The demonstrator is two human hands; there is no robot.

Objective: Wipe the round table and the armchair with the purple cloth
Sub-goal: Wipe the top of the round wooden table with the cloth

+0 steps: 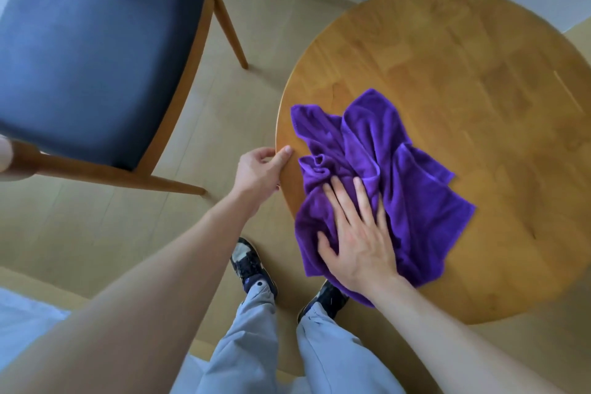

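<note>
Purple cloth (pixel 377 169) lies rumpled on round table (pixel 479 73), near edge. Right hand (pixel 358 233) presses it flat-fingered; left hand (pixel 259 169) grips the rim. Soft, light; likely bunches unless pressed by the palm.

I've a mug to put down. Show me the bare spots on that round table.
The round wooden table is bare between the crumpled purple cloth and its far and right rims. The near-left edge is crowded: right hand presses the cloth, left hand grips the rim.

Head camera looks steeply down, close above the round table (pixel 463 89).
</note>
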